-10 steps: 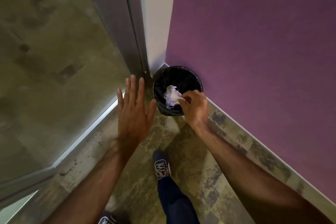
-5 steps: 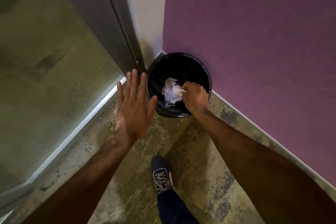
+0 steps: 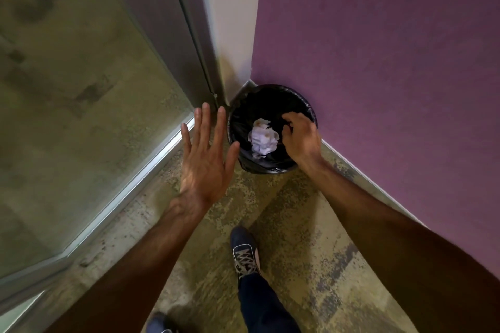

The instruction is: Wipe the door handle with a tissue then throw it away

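Note:
A crumpled white tissue (image 3: 262,139) lies inside a small black bin (image 3: 270,96) lined with a black bag, standing in the corner on the floor. My right hand (image 3: 300,138) hovers over the bin's right side with fingers loosely spread, holding nothing, a short gap from the tissue. My left hand (image 3: 207,161) is held flat with fingers apart just left of the bin, above the floor. The door handle is out of view.
A glass door panel with a metal frame (image 3: 151,159) runs along the left. A purple wall (image 3: 378,62) with a pale skirting stands on the right. My dark shoe (image 3: 244,254) and trouser leg are on the mottled floor below the bin.
My right hand held the tissue over the bin and has let go of it; the tissue now lies in the bin. The view has moved closer to the bin.

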Demonstrator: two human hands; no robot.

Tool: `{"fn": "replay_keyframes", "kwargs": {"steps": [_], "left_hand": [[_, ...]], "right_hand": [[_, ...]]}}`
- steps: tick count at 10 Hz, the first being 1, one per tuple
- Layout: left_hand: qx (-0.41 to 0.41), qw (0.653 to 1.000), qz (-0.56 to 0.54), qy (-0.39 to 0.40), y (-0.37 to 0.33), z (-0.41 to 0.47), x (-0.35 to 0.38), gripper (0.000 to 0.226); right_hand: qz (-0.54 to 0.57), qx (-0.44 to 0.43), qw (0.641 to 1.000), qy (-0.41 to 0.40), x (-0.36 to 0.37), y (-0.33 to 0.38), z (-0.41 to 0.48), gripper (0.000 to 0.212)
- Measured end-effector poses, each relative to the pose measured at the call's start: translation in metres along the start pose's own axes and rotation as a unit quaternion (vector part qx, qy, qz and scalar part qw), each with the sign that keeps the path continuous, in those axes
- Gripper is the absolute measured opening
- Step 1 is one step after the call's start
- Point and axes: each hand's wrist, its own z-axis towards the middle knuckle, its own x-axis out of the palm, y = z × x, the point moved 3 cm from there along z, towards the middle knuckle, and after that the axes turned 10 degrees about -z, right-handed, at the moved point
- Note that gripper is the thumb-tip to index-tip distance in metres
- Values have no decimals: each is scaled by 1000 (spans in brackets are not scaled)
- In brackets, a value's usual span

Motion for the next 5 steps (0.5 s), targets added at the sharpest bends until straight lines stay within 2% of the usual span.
{"fn": "replay_keyframes", "kwargs": {"steps": [1, 3, 4, 5], "left_hand": [[5, 1000, -2, -28, -12, -14, -26, 71], [0, 998, 3, -64, -37, -50, -95, 68], [7, 996, -21, -88, -47, -81, -142, 68], [-2, 991, -26, -129, -54, -112, -185, 69]], "right_hand": [[18, -66, 997, -39, -32, 16, -21, 35], [-37, -165, 981, -92, -101, 71, -69, 46], [-23, -246, 958, -144, -132, 110, -110, 46], [-39, -315, 935, -159, -154, 154, -146, 48]]}}
